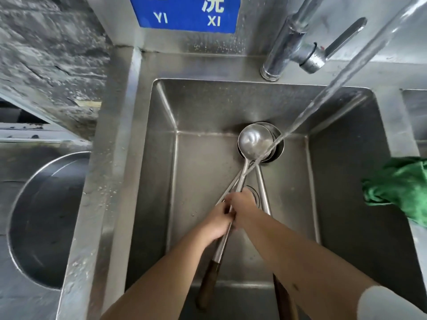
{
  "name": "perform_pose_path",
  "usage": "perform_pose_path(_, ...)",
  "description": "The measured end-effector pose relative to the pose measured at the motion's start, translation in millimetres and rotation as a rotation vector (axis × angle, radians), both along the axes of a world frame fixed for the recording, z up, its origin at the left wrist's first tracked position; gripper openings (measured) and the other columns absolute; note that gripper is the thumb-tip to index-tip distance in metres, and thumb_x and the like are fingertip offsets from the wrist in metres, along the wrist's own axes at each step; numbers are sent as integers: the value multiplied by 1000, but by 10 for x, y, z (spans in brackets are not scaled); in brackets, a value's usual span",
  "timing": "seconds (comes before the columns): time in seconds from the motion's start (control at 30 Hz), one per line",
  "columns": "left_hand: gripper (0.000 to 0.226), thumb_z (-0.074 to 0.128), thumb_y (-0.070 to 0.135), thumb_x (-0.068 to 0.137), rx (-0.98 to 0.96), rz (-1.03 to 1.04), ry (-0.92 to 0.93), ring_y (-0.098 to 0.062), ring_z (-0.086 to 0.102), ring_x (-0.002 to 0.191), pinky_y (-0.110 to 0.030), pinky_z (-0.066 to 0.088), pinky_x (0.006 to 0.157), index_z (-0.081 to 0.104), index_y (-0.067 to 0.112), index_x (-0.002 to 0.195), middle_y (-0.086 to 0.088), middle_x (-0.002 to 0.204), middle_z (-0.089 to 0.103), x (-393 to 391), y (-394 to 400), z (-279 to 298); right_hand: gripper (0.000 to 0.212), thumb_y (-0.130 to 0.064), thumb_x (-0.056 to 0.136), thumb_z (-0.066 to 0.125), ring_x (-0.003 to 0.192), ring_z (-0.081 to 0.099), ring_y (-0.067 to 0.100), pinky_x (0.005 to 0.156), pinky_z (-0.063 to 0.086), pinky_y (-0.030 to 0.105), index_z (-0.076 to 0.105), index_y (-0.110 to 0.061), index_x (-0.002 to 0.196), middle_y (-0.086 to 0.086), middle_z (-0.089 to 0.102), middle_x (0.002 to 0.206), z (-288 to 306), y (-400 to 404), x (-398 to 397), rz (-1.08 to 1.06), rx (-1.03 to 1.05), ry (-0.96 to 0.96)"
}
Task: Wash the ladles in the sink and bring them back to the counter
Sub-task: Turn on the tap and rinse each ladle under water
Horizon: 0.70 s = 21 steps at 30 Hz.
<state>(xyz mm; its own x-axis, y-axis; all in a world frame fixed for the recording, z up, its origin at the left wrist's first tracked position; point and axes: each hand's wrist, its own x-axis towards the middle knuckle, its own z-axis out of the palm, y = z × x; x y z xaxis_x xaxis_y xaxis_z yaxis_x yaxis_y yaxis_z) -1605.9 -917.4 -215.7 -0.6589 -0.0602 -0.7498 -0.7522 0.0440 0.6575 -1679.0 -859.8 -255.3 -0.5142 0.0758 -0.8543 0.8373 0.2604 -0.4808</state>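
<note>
From the head camera, both hands meet low in the steel sink [161, 181]. The left hand [217, 221] has its grip wrapped around the metal shaft of a ladle [254, 140] whose bowl sits near the back wall, under the water stream [346, 70] from the faucet [291, 42]. The right hand [242, 206] closes on the same shaft, touching the left. A second ladle [263, 195] lies beneath. A green cloth [399, 185] rests on the counter [392, 72] at right.
</note>
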Motion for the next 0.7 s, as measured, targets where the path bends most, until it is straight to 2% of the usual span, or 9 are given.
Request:
perform_pose_path(0.1,17,41,-2,98,138,51,29,-13,54,55,-21,49,53,55,7,92,-9,71,55,-20,-58,280,17,2,90,56,65,64,18,61,54,35,49,-12,93,8,61,78,188,-22,-178,-116,-177,17)
perform_pose_path(0.17,16,44,2,101,236,62,0,-12,56,55,-22,51,61,52,7,88,-7,70,55,-20,-82,447,20,7,92,49,59,62,16,51,54,28,46,-11,99,8,56,78,340,2,-327,-125,-263,49)
perform_pose_path(0.27,13,48,20,102,314,47,-59,-14,62,70,-34,51,79,55,12,94,-1,77,64,39,-20,658,29,11,89,42,47,51,10,38,45,22,46,-10,109,7,49,78,557,93,-467,74,-233,135)
perform_pose_path(0.33,14,51,29,101,276,20,-48,-15,59,82,-31,50,81,57,16,98,0,84,63,89,55,825,37,6,89,43,44,44,10,36,39,22,48,-17,116,7,46,75,702,133,-475,242,-175,182)
perform_pose_path(0.47,12,57,28,96,237,34,-33,-10,62,77,-26,47,74,64,19,102,4,84,65,81,148,1006,32,-4,89,44,61,55,17,46,44,25,58,-24,110,8,61,87,1020,170,-466,632,41,374)
perform_pose_path(0.53,10,59,18,94,206,205,-45,-10,61,71,-22,38,61,64,16,103,3,83,67,23,109,1026,43,-6,89,45,74,65,19,57,51,29,60,-35,116,4,67,101,1150,205,-463,799,118,416)
perform_pose_path(0.6,16,60,13,92,163,363,-63,-12,56,68,-21,35,57,59,13,108,-1,85,63,-63,20,1026,53,-6,90,43,85,67,22,63,52,30,55,-41,128,1,65,117,1263,283,-443,949,186,420)
perform_pose_path(0.63,21,62,15,92,134,420,-53,-13,57,69,-22,39,59,55,12,112,-3,90,61,-132,-27,1032,53,-8,93,42,90,67,24,68,52,28,51,-39,134,2,64,124,1378,352,-433,1022,227,434)
perform_pose_path(0.7,38,66,21,87,3,496,-8,-20,62,87,-34,52,76,46,16,119,-6,108,60,-268,-159,1025,52,-10,96,40,97,66,24,76,50,23,46,-34,142,4,61,131,1570,460,-390,1127,275,450)
